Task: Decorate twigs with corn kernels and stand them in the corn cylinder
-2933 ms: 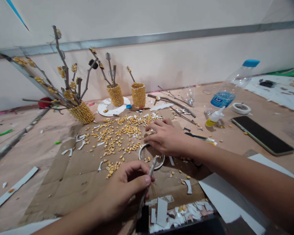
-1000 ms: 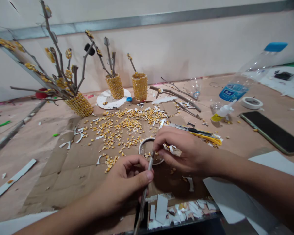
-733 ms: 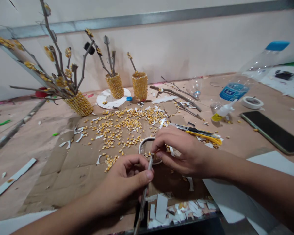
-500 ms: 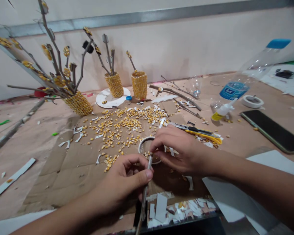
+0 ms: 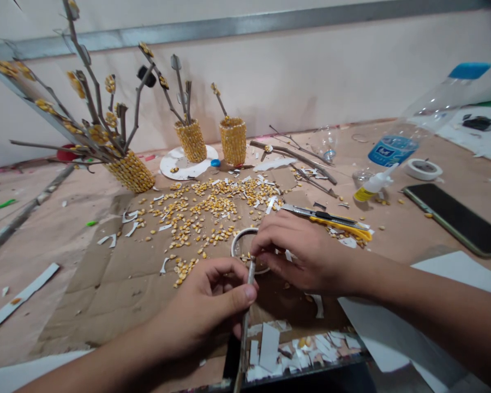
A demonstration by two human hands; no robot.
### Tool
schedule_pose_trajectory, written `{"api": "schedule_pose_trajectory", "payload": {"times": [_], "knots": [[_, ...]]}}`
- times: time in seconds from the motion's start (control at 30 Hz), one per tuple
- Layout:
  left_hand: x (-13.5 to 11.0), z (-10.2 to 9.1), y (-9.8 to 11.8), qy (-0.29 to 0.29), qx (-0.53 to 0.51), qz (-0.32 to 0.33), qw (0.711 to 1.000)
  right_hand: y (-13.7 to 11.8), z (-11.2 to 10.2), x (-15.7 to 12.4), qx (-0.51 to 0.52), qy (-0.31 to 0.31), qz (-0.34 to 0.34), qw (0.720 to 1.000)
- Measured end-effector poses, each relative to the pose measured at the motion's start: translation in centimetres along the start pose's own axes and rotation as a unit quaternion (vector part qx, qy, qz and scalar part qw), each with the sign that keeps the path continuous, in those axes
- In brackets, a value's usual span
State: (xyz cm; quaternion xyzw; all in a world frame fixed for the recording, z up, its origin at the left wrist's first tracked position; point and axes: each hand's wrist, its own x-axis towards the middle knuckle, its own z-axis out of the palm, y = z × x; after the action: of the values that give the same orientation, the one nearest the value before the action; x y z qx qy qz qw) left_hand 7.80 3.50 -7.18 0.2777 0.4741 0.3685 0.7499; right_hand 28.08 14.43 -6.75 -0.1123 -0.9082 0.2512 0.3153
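Note:
A thin twig (image 5: 244, 349) slants up from the bottom edge, its upper end pale as if wrapped. My left hand (image 5: 216, 295) pinches it between thumb and fingers just below that end. At the tip, my right hand (image 5: 290, 245) is closed, thumb and fingertips pressed together; whatever tiny thing may lie between them is hidden. Behind my fingers a roll of tape (image 5: 238, 240) lies on the cardboard (image 5: 106, 289), partly covered by the right hand. Loose corn kernels (image 5: 213, 207) are scattered beyond. A yellow box cutter (image 5: 335, 219) rests just past the right hand.
Corn-covered cups (image 5: 233, 143) with twigs stand at the back, one leaning at left. To the right are a plastic bottle (image 5: 393, 150), a glue bottle (image 5: 370, 186), a white tape roll (image 5: 423, 169) and a phone (image 5: 454, 215). Paper scraps (image 5: 270, 346) lie near the front edge.
The twig's lower end has swung slightly to the right. Both hands hold almost the same position.

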Motion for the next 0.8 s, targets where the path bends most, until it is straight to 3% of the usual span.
{"api": "schedule_pose_trajectory", "payload": {"times": [0.2, 0.8], "knots": [[0.27, -0.08, 0.04, -0.001, 0.002, -0.005, 1.0, 0.43, 0.67, -0.35, -0.117, 0.0, -0.025, 0.993], [0.1, 0.0, 0.05, -0.002, 0.009, -0.003, 1.0, 0.12, 0.19, -0.01, -0.081, -0.016, -0.024, 0.996]]}}
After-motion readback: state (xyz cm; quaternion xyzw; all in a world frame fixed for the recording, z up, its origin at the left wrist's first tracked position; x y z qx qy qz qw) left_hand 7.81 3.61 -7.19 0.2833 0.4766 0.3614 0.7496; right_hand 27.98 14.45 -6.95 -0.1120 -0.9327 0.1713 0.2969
